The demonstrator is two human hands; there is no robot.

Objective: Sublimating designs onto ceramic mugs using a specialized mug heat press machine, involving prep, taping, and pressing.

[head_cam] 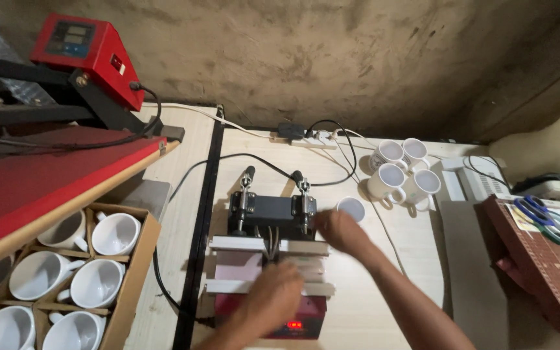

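We see the left hand [272,299] laid flat, fingers spread, on the front of the mug press [269,259], just above its red digit display [294,325]. Right hand [339,232] is blurred at the press's rear right corner; can't tell if it grips anything. A white mug [351,209] stands just beside it, to the right. Four more white mugs [402,170] cluster further back-right. Bottom left, an open brown cardboard box [139,275] w/ dividers holds white mugs. Red flat heat press [46,162] sits at left, w/ a small dark panel on its red control box [89,55].
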